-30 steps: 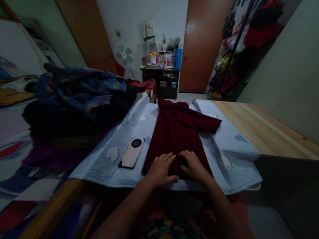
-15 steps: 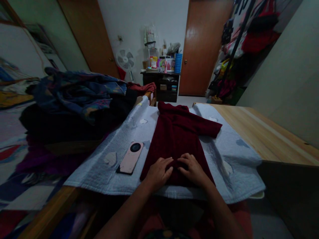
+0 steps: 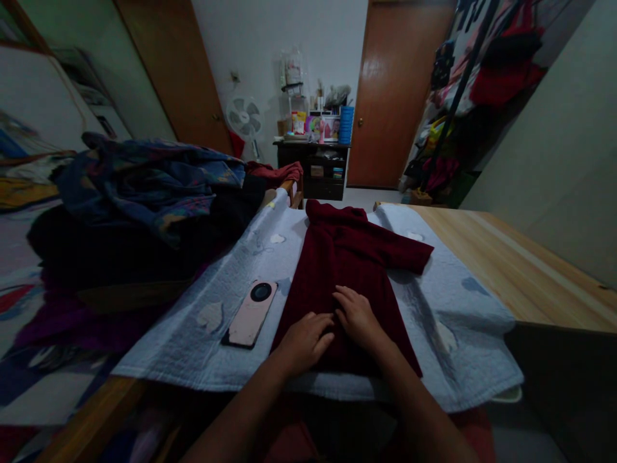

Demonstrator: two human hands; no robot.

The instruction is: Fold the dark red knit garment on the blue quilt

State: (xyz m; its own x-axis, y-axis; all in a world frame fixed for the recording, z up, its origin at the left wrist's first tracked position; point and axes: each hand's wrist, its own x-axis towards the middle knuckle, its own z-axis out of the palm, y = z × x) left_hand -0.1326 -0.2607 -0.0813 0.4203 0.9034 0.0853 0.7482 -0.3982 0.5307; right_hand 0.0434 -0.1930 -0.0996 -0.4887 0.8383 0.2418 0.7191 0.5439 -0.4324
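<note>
A dark red short-sleeved garment (image 3: 347, 257) lies spread on a pale blue quilted cloth (image 3: 463, 347), one sleeve stretched out to the right. My left hand (image 3: 304, 341) rests on the lower part of the garment, palm down with its fingers extended. Close beside it, my right hand (image 3: 355, 314) lies on the fabric a little farther up, its fingers stretched and slightly curved. Neither hand grips anything that I can see. To the left of the garment, a pink phone (image 3: 251, 315) lies with its round black camera facing up.
A heap of dark and blue patterned clothes (image 3: 149, 186) is piled on the left. On the right runs a light wooden board (image 3: 520, 263). Behind stand a white fan (image 3: 245, 117), a dark cabinet (image 3: 313, 186) bearing household items, and a brown door (image 3: 390, 103).
My right hand has slid up the garment and slightly left. The left hand stays near the same spot. The camera view has shifted slightly.
</note>
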